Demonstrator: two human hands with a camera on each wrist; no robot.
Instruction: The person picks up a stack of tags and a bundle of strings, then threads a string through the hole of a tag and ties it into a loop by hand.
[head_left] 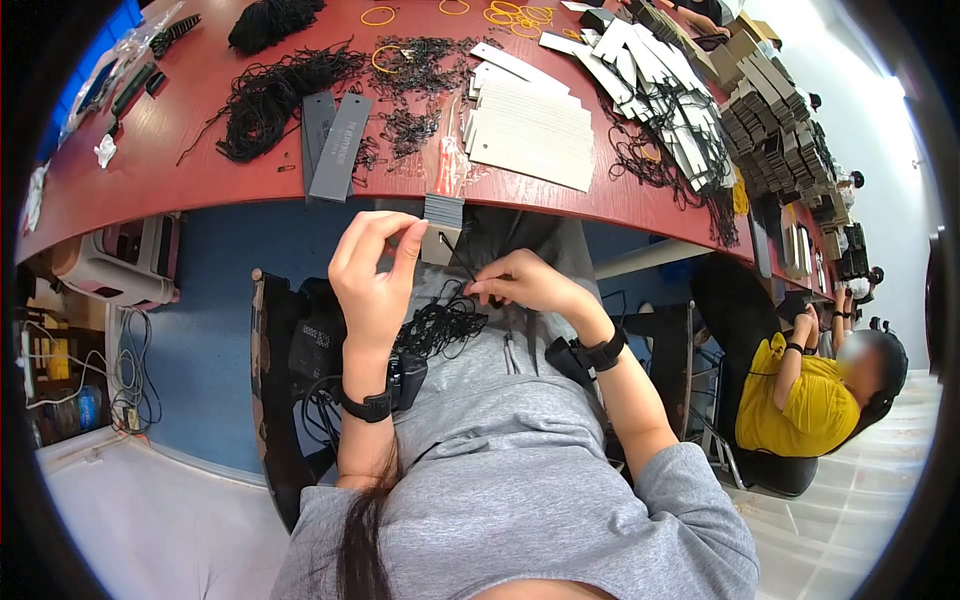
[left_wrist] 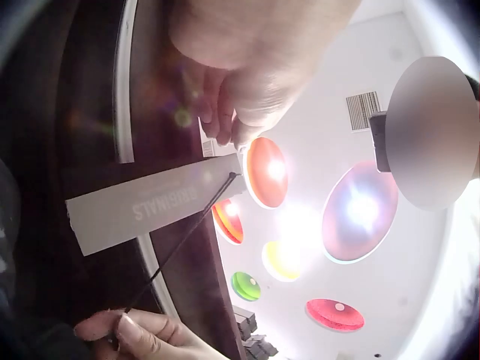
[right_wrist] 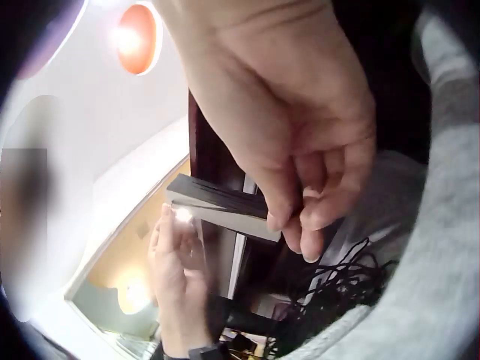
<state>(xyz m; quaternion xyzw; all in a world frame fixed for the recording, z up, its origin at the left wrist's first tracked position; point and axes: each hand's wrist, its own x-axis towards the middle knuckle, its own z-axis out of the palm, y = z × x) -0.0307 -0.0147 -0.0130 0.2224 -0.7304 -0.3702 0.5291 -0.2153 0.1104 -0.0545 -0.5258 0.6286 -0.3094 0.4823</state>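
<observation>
Right hand pinches cord (thin, black).

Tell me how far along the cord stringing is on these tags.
Looks done: the heaped white tags at right, with black cords among them. In hand: the left hand holds a tag stack; the right hand pinches a cord running to its holed end. Probably left: fanned pale tags and grey tags, no cords visible on them.

Red table; blue floor; white wall; colored round ceiling lights.
</observation>
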